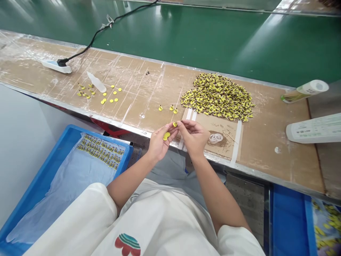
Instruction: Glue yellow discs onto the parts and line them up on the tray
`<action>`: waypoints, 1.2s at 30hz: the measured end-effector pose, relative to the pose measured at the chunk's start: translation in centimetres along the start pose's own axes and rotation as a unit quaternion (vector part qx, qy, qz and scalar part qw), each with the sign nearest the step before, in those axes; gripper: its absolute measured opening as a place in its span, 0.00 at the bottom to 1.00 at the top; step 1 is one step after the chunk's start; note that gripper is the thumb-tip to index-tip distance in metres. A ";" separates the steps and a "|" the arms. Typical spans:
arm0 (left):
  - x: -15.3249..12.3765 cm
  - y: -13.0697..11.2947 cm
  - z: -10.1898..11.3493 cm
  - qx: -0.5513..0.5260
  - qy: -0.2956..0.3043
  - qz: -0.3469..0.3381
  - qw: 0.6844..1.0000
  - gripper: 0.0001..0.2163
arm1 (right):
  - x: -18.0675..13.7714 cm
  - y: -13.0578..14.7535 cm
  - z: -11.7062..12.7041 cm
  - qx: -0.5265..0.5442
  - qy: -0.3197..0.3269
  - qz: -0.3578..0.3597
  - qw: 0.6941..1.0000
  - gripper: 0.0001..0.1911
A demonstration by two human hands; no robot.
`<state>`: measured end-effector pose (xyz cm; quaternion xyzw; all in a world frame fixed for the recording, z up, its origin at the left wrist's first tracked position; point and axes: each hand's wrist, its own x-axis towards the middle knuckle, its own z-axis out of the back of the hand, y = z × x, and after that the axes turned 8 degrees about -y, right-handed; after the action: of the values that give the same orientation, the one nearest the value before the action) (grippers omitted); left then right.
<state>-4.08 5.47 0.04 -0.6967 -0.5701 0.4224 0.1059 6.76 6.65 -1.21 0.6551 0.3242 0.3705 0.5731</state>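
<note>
1. At the near edge of the bench (pixel 266 167), both hands met just above the surface, with their fingertips touching.
2. The left hand (pixel 159 144) was cupped, its fingers curled loosely around a few yellow discs (pixel 166 136) that lay against the palm.
3. The right hand (pixel 195 137) pinched a small yellow part (pixel 175 124) between thumb and forefinger, with the other fingers folded in. The left thumb tip touched the same part.
4. The discs and the part appeared light, stiff and smooth, so they would probably slip easily. The safest hold looked to be a fingertip grip on the rim rather than on the flat faces.
5. A heap (pixel 217 96) of yellow-and-dark pieces lay toward the far edge of the bench, beyond the right hand. Three loose pieces (pixel 172 107) lay between the heap and the hands.
6. A tape ring (pixel 216 138) lay just beside the right hand.
7. A blue tray (pixel 39 185) stood below the bench at the left and held rows of pieces (pixel 102 149) on a plastic sheet.
</note>
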 end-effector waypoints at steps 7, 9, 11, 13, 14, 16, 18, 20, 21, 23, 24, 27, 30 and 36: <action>0.4 -0.3 0.1 -0.028 0.007 0.027 0.999 0.11 | 1.4 0.5 -0.5 -0.012 -0.008 0.021 1.000 0.14; 0.6 -0.5 0.4 -0.037 -0.011 0.032 0.999 0.11 | 2.1 0.2 -0.4 -0.070 -0.002 0.064 0.995 0.14; 0.9 -0.8 0.7 -0.048 -0.032 0.033 0.998 0.11 | 2.8 -0.2 -0.5 -0.156 0.015 0.125 0.980 0.13; 1.0 -1.1 1.0 -0.059 -0.037 0.032 0.997 0.11 | 3.5 -0.8 -0.7 -0.243 0.031 0.188 0.951 0.12; 1.0 -1.2 1.1 -0.064 -0.035 0.031 0.997 0.12 | 3.7 -1.2 -0.8 -0.279 0.038 0.215 0.935 0.12; 1.0 -1.6 1.2 -0.071 -0.033 0.031 0.996 0.12 | 4.1 -1.9 -1.0 -0.334 0.045 0.253 0.907 0.12; 0.9 -1.8 1.1 -0.073 -0.034 0.031 0.996 0.12 | 4.2 -2.5 -1.2 -0.370 0.056 0.268 0.888 0.13; 0.8 -2.0 1.1 -0.071 -0.034 0.030 0.996 0.12 | 4.2 -3.0 -1.3 -0.394 0.068 0.267 0.877 0.14; 0.8 -2.0 1.1 -0.070 -0.033 0.028 0.997 0.12 | 4.3 -3.2 -1.3 -0.403 0.072 0.266 0.873 0.14; 0.9 -2.1 1.2 -0.068 -0.029 0.023 0.997 0.12 | 4.3 -3.3 -1.3 -0.416 0.074 0.264 0.867 0.15; 0.9 -2.0 1.2 -0.068 -0.026 0.021 0.997 0.12 | 4.3 -3.4 -1.3 -0.421 0.073 0.265 0.864 0.15; 1.0 -2.0 1.4 -0.071 -0.011 0.016 0.997 0.13 | 4.2 -3.4 -1.2 -0.428 0.068 0.271 0.859 0.15; 1.0 -2.1 1.4 -0.066 -0.012 0.013 0.998 0.14 | 4.2 -3.5 -1.3 -0.431 0.069 0.271 0.858 0.14; 0.7 -2.4 1.1 -0.078 -0.026 0.021 0.996 0.14 | 4.2 -3.1 -1.0 -0.410 0.058 0.288 0.863 0.16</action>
<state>-6.58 6.53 0.55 -0.7037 -0.5891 0.3963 0.0274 8.08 11.12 -3.76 0.4026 -0.0281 0.6559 0.6380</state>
